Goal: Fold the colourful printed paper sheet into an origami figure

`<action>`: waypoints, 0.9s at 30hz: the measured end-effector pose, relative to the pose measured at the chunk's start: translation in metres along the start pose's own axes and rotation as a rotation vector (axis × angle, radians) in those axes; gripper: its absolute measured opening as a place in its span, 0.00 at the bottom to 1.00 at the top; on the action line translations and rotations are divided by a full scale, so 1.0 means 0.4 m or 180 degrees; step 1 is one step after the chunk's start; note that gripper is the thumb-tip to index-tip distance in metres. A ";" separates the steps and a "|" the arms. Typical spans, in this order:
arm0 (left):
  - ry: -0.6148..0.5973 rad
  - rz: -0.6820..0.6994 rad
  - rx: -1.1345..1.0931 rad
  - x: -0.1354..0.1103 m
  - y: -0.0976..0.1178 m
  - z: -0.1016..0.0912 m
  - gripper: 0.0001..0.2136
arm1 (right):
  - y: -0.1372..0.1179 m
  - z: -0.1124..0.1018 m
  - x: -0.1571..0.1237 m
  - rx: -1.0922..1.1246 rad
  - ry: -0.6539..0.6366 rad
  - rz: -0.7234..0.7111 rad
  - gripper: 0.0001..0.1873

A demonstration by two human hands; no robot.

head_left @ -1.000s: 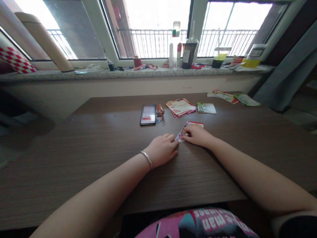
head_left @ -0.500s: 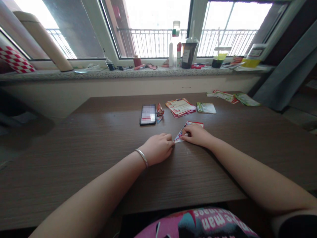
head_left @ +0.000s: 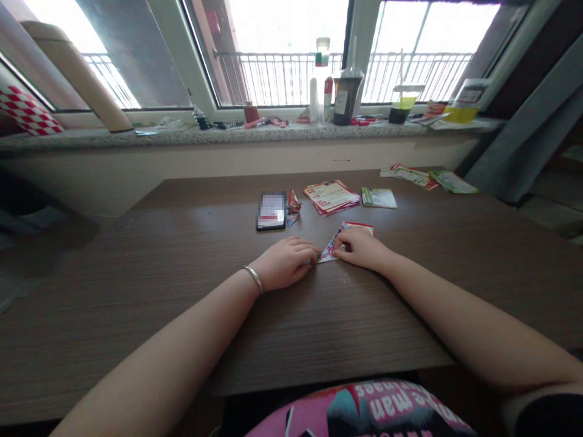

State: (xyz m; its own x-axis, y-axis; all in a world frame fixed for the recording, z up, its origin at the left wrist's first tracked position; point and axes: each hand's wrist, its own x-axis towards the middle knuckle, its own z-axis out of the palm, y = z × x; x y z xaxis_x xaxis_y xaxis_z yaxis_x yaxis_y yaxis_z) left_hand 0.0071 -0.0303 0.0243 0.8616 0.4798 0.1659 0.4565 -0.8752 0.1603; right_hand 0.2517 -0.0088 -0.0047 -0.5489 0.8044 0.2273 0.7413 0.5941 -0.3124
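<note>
A sheet of printed paper (head_left: 328,250), white and red with one slanted folded edge, lies on the table in front of me. My right hand (head_left: 359,247) presses it down, thumb and index finger curled together in a pinch on it and covering its middle. At the paper's left corner, my left hand (head_left: 288,262) has its fingers bent and together, the fingertips on the pointed end. The left thumb is mostly hidden. A silver bangle circles the left wrist.
Beyond my hands lie a phone (head_left: 271,210), a folded paper piece (head_left: 293,207), a stack of printed sheets (head_left: 331,197) and a smaller green-and-white stack (head_left: 379,198). More leaflets (head_left: 414,176) rest at the far right. Cups and bottles stand on the windowsill (head_left: 273,132).
My left hand has shifted slightly up and to the left, its fingers a little straighter at the paper's corner. My right hand and the paper have stayed nearly in place.
</note>
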 end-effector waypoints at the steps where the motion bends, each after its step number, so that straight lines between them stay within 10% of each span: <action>1: 0.0046 -0.0070 -0.0044 0.000 -0.004 0.005 0.14 | 0.000 0.000 0.000 -0.0004 0.0027 -0.0057 0.11; 10: -0.0130 0.0078 0.0125 0.001 0.013 0.010 0.18 | -0.033 -0.019 -0.008 -0.0795 0.0898 -0.0371 0.12; 27: -0.0340 -0.0204 0.0483 -0.004 0.040 -0.011 0.17 | -0.089 -0.023 -0.025 -0.0725 -0.0007 -0.0991 0.13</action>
State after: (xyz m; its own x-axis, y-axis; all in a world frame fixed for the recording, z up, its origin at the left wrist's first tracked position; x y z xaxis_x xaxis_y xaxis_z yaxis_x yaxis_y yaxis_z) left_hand 0.0120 -0.0447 0.0307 0.8447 0.5325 0.0546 0.5324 -0.8463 0.0173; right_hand 0.2342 -0.0381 0.0127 -0.7619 0.5855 0.2768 0.6056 0.7956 -0.0158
